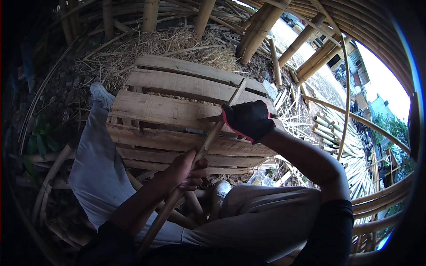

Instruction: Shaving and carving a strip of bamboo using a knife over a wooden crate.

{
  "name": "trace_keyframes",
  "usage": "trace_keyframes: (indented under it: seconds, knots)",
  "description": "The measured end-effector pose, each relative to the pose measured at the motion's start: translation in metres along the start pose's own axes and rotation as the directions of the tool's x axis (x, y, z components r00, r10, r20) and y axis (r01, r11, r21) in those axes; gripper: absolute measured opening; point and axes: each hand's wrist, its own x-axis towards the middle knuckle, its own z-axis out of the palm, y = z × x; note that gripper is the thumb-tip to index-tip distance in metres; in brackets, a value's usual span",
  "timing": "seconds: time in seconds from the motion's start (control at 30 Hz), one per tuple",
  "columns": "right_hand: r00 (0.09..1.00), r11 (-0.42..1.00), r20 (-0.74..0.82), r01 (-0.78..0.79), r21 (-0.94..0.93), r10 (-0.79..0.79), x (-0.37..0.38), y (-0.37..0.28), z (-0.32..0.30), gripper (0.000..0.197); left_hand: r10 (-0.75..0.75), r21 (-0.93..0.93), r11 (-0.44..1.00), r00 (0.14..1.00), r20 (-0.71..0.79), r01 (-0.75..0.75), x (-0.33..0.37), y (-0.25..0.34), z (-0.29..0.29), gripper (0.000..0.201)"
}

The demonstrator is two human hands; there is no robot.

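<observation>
A long bamboo strip slants from my lap up over a low slatted wooden table. My bare left hand is closed around its lower part, fingers wrapped about it. Farther up, my right hand, in a black glove with red trim, is closed over the strip. From the glove's left side a short flat blade sticks out across the strip; it looks like a knife, its handle hidden in the glove. The strip's far end rests over or just above the slats; I cannot tell which.
The slatted wooden table stands before my knees, with gaps between its planks. Straw lies behind it, near upright bamboo posts. Cut bamboo poles are piled to the right. Bamboo pieces lie at the left.
</observation>
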Motion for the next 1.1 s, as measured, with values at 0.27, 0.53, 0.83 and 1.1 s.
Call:
trace_keyframes:
  seconds: [0.27, 0.53, 0.83, 1.1]
  knots:
    - [0.789, 0.76, 0.195, -0.614, 0.212, 0.583, 0.007, 0.086, 0.025, 0.071, 0.004, 0.012, 1.0, 0.999, 0.044, -0.004, 0.007, -0.008, -0.006, 0.048]
    - [0.744, 0.271, 0.301, -0.539, 0.798, 0.596, -0.007, 0.07, 0.018, 0.071, 0.094, -0.063, 0.994, 0.98, 0.177, -0.084, 0.01, -0.01, -0.017, 0.047]
    - [0.968, 0.882, -0.143, -0.118, 0.457, 0.204, -0.039, 0.01, -0.011, 0.035, 0.187, 0.14, 0.971, 0.981, 0.048, -0.192, 0.008, -0.009, -0.008, 0.049]
    - [0.983, 0.966, 0.006, 0.181, 0.187, -0.185, -0.03, -0.004, -0.004, 0.033, 0.089, 0.066, 0.994, 0.996, 0.01, -0.09, 0.01, -0.004, -0.002, 0.055]
